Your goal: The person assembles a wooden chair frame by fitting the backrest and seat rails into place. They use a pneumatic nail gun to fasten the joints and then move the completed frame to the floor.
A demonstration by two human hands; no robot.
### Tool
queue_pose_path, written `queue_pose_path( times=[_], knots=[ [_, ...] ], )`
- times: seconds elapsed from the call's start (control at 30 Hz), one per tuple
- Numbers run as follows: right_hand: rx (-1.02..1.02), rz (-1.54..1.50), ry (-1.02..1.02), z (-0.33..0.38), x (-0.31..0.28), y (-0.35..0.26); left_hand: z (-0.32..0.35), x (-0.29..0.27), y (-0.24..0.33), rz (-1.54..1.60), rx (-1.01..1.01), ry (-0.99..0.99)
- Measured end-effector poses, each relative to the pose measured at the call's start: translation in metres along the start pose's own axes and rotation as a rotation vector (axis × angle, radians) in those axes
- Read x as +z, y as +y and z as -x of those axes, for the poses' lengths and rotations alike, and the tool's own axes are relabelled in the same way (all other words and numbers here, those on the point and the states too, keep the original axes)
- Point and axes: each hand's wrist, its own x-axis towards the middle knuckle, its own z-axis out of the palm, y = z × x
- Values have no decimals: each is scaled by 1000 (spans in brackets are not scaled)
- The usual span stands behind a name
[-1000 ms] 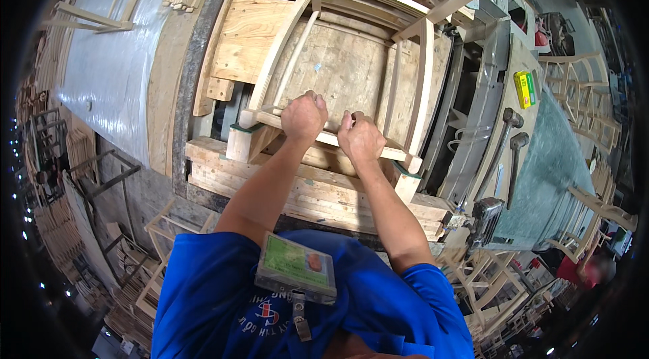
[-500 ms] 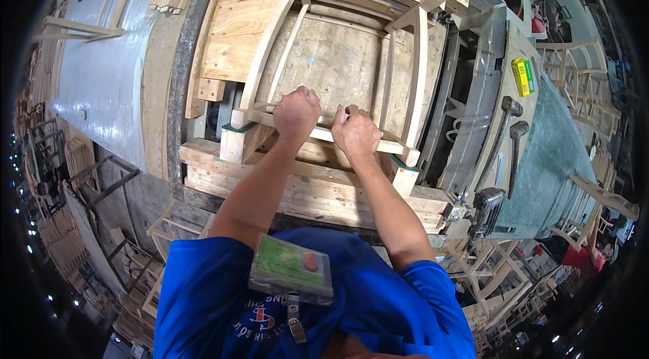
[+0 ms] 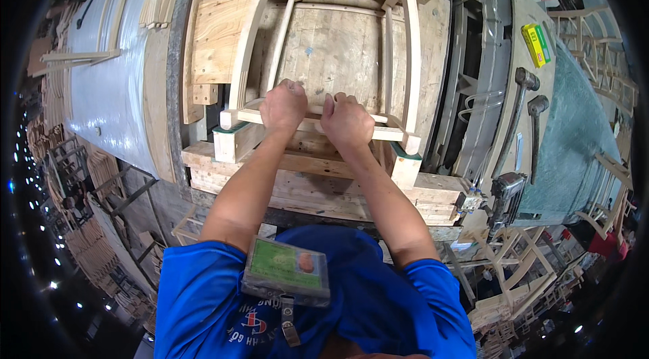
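Note:
A pale wooden chair frame (image 3: 410, 55) lies in front of me, over a worn bench. Its near cross rail (image 3: 389, 134) runs beneath both my hands. My left hand (image 3: 284, 106) is closed around this rail, left of its middle. Just to the right, my right hand (image 3: 347, 122) grips the same rail with curled fingers. The rail's two ends sit by green-padded wooden blocks, a left one (image 3: 233, 145) and a right one (image 3: 407, 168). My palms and fingers hide the middle of the rail.
A thick wooden beam (image 3: 304, 182) crosses the bench's near edge. On the right side lie two hammers (image 3: 517, 112), a black power tool (image 3: 506, 195) and a yellow-green box (image 3: 537, 45). Plastic-wrapped sheeting (image 3: 111, 88) covers the left surface; chair frames (image 3: 514, 271) stand lower right.
Both hands keep their hold on the rail. The chair frame's far end has shifted a little left and now looks squarer to the bench. My view has turned slightly too.

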Motion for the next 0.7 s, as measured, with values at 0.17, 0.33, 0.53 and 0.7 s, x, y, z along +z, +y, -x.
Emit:
queue_pose_path(
  times=[0.17, 0.33, 0.53, 0.7],
  knots=[
    [-140, -45, 146, -1, 13, 13, 1, -1, 7, -14, -47, 4],
    [-298, -144, 267, 4, 16, 23, 0, 3, 8, -52, -72, 35],
    [-336, -133, 218, 2, 18, 29, -3, 11, 11, -89, -63, 63],
    [-351, -195, 91, 0, 15, 32, -2, 12, 12, -114, -55, 71]
  ],
)
